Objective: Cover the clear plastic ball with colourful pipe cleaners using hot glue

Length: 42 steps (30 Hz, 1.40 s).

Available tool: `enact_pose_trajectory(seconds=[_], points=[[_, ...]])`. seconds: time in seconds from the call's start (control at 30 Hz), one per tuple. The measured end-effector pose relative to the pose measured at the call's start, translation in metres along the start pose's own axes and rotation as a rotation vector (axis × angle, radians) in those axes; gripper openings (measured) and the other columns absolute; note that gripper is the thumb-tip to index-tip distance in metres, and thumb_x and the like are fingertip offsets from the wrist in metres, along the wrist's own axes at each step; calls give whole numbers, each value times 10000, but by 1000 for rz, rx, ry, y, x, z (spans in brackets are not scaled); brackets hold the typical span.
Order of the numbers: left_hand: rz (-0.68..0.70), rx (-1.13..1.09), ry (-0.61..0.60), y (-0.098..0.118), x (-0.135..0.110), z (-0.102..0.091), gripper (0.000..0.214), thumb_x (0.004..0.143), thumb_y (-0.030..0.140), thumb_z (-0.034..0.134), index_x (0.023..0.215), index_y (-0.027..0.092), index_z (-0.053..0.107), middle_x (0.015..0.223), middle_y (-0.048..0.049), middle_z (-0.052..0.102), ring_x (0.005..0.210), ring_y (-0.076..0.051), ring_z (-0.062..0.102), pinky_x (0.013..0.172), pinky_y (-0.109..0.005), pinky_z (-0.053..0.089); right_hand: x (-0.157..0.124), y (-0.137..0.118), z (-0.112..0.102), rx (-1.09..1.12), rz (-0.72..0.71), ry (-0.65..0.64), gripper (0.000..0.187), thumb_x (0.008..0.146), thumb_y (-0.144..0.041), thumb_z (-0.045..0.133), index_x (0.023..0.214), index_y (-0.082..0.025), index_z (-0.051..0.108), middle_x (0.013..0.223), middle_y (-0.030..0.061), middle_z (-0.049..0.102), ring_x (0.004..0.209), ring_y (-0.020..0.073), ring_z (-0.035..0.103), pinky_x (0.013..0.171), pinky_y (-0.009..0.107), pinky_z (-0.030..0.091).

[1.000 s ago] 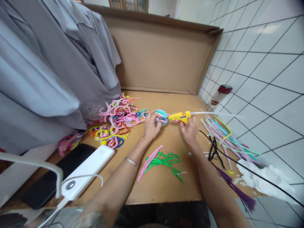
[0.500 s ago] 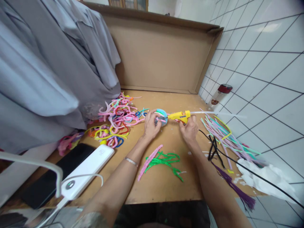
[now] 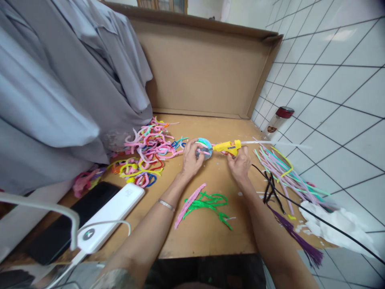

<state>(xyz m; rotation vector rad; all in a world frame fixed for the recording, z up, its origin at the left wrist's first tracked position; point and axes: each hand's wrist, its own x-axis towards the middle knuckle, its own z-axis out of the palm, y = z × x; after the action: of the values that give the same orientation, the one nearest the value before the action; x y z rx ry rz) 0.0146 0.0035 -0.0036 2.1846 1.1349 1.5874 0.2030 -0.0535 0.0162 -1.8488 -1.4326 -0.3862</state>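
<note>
My left hand (image 3: 191,157) is closed on a small round piece (image 3: 207,145) with a blue and green fuzzy rim; my fingers hide part of it. A yellow hot glue gun (image 3: 227,147) is gripped in my right hand (image 3: 240,162), its nozzle pointing left at the round piece. A long clear glue stick (image 3: 264,142) sticks out of the gun's back end. Nearer to me, between my forearms, lie green pipe cleaners (image 3: 207,203) and a pink pipe cleaner (image 3: 189,206).
A tangled heap of coloured pipe cleaners (image 3: 153,146) lies left. Straight pipe cleaners (image 3: 290,176), a black cord (image 3: 327,224), a purple tassel (image 3: 296,237) and white tissue (image 3: 333,224) lie right. A jar (image 3: 278,120) stands by the tiles. Left front: power bank (image 3: 114,214), black phone (image 3: 75,218).
</note>
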Motion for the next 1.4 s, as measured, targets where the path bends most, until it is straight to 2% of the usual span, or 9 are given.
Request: enact_pose_trajectory(seconds=[0.43, 0.97, 1.4], points=[[15, -14, 8, 0, 0, -1, 147, 816, 190, 502, 953, 200, 554, 1209, -113, 589, 1226, -246, 513, 1052, -427, 406, -1, 1, 1, 5, -25, 41, 200, 829, -328, 511, 938, -175, 580, 951, 87, 565, 801, 234, 535, 698, 327, 398], [23, -17, 16, 0, 0, 0, 141, 812, 196, 499, 943, 200, 552, 1196, -114, 591, 1211, -247, 519, 1040, -436, 416, -1, -1, -2, -10, -3, -7, 207, 827, -302, 498, 958, -167, 584, 983, 99, 558, 826, 242, 534, 720, 333, 397], [8, -4, 1, -1, 1, 0, 153, 812, 190, 505, 957, 202, 553, 1206, -115, 591, 1223, -255, 518, 1046, -441, 412, 0, 2, 2, 6, 10, 7, 230, 829, -332, 516, 976, -170, 585, 974, 94, 565, 820, 240, 545, 706, 327, 410]])
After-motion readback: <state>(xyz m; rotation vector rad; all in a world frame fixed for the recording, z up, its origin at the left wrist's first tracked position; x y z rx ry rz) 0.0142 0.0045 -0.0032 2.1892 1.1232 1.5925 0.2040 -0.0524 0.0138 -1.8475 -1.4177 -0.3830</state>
